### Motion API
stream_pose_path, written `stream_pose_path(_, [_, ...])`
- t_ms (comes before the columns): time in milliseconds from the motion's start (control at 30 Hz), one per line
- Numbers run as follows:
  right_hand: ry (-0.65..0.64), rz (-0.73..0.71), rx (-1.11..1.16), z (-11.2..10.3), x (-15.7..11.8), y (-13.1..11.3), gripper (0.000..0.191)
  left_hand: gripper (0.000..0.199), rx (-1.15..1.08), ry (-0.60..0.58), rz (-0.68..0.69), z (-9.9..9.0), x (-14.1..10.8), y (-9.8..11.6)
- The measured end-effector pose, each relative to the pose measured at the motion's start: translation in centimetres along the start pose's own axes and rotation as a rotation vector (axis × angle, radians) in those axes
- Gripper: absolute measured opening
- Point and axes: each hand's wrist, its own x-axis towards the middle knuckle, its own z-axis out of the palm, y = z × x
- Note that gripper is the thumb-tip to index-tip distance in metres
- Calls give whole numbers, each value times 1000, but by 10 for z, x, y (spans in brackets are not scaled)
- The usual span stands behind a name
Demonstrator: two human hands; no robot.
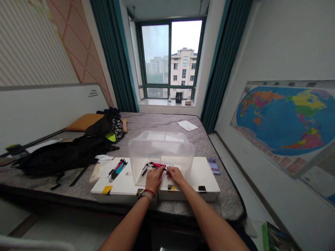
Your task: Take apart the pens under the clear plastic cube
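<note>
Bare left hand (154,178) and bare right hand (176,175) meet at the mouth of a clear plastic bin (136,151) tipped on its side across flat white boxes (206,177); its walls probably keep loose parts from rolling. Each grip pinched small, fingertips apparently steadying a slim dark piece (165,169) between them. Red-pink pens (157,165) lie just beyond. Slim black, red and turquoise pens (118,171) bunched left, seemingly clear of the elbows.
</note>
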Motion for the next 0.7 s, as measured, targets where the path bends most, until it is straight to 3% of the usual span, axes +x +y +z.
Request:
stream_pose_path(200, [57,-3,-14,0,1,0,53,29,-58,-7,-35,-1,2,2])
stream_pose_path(500, [85,-7,-5,0,2,0,51,34,-105,-213,-131,-8,2,5])
stream_pose_path(700, [91,0,61,1,2,3,41,44,-98,-244,-201,-12,3,8])
